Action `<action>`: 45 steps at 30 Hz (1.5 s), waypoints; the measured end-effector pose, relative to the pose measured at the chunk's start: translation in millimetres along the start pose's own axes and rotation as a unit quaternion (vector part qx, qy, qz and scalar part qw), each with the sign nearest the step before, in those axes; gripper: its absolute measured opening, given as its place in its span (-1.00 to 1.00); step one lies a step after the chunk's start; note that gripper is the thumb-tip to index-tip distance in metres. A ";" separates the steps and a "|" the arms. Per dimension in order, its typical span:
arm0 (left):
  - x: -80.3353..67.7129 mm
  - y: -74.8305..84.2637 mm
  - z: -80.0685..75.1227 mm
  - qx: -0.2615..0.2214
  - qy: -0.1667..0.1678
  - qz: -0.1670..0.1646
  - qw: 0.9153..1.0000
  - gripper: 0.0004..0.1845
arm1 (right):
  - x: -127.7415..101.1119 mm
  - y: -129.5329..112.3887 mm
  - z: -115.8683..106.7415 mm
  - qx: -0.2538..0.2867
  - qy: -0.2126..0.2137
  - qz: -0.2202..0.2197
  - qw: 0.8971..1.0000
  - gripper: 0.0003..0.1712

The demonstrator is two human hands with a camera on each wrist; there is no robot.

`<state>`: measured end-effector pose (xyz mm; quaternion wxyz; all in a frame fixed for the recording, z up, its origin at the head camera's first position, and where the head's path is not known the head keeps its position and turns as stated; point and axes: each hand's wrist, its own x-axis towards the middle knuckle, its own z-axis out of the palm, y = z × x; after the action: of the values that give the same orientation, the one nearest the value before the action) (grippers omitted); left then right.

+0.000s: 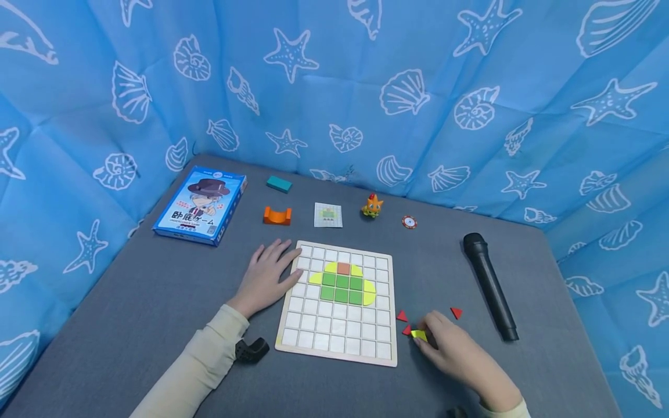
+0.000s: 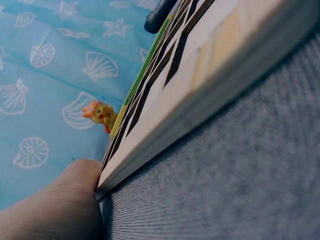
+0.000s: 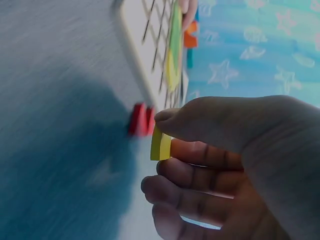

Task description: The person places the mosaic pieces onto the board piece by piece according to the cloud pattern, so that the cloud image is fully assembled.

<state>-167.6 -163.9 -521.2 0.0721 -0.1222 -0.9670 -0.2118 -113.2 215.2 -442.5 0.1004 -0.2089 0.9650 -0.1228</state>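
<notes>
We see the left hand point(image 1: 266, 277) flat, fingers straight, pressing the left edge of the wooden grid board point(image 1: 340, 342) at frame centre, likely to steady it. The right hand point(image 1: 453, 348), lower right, pinches a small yellow piece point(image 1: 418, 335) between thumb and fingers, just off the board's right edge beside flat red triangles point(image 1: 402, 316). Glossy green and yellow tiles point(image 1: 342, 287) fill upper cells. Grey fabric-textured table point(image 1: 157, 302); matte black microphone point(image 1: 489, 284) at right.

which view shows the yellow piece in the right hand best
The right wrist view: the yellow piece is close and edge-on, pinched between thumb and fingers of the right hand. The head view shows it only as a small yellow patch at the fingertips. The left wrist view does not show it.
</notes>
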 end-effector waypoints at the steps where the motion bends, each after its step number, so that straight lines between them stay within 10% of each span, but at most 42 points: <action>1: -0.3 0.1 -0.4 -0.002 0.000 0.000 1.000 -0.41 | 2.8 -2.9 -1.4 0.002 0.005 -0.017 1.000 -0.79; 20: -0.4 -1.4 -0.3 0.005 0.003 0.000 1.000 -0.41 | 89.1 -85.3 -6.1 0.052 -0.014 -0.233 0.971 -0.79; 45: -0.8 -0.8 1.0 0.014 0.007 0.004 1.000 -0.42 | 136.6 -135.8 25.2 -0.074 -0.022 -0.223 0.972 -0.76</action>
<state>-167.1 -164.4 -522.6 0.0815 -0.1236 -0.9687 -0.1992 -177.6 31.9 -447.9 0.0762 -0.4287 0.8978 -0.0653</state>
